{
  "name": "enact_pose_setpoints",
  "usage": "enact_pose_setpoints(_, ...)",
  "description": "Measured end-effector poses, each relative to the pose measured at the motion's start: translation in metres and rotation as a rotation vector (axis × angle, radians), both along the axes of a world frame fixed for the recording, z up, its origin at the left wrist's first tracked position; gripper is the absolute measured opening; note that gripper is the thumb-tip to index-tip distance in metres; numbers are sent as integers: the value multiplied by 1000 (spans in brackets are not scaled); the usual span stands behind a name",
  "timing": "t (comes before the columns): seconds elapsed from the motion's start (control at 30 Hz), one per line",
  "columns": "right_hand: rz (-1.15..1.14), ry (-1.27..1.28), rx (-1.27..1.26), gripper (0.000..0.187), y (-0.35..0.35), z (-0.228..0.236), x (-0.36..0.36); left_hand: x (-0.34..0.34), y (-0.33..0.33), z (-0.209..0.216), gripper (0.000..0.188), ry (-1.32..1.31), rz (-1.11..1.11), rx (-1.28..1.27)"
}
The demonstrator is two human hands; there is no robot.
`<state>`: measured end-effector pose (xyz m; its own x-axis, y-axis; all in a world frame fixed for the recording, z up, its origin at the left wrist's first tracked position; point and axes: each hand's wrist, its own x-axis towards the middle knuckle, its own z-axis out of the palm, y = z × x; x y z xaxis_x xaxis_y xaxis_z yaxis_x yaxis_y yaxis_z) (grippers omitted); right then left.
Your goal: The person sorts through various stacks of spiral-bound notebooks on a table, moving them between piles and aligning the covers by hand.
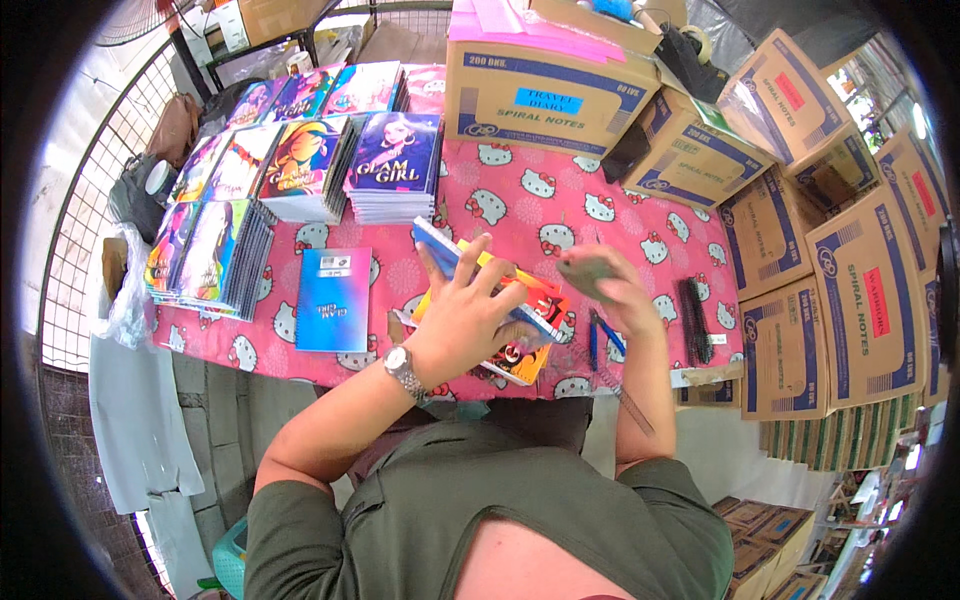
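Observation:
My left hand (468, 303) holds a notebook (436, 246) with a blue and white edge, its fingers spread across the cover. The notebook lies at a slant over others with yellow and orange covers (522, 368). To the right, my right hand (612, 290) is raised above the cloth and smeared by motion; whether it holds anything is unclear. A thin dark spiral wire (632, 408) shows in front of my right forearm. Blue-handled pliers (606, 338) lie just below that hand.
A blue-purple notebook (334, 300) lies left of my hands. Stacks of colourful notebooks (396, 165) fill the table's far left. Black spiral wires (692, 322) lie near the right edge of the pink patterned tablecloth (490, 205). Cardboard boxes (545, 95) stand behind and at right (868, 300).

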<state>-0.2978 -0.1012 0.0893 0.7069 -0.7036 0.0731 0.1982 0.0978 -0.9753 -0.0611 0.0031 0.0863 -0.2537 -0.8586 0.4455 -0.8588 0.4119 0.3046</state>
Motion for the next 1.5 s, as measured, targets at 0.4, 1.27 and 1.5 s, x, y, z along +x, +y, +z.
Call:
enact_pose_setpoints(0.4,304,50,-146,52,21,31,-19,-12,0,9,38,49,-168,43)
enact_pose_setpoints(1.27,392,-45,-139,55,-6,25,17,22,-22,15,37,80,-158,-20)
enact_pose_setpoints(1.5,299,298,-250,60,-11,40,29,30,-26,14,34,142,-147,35)
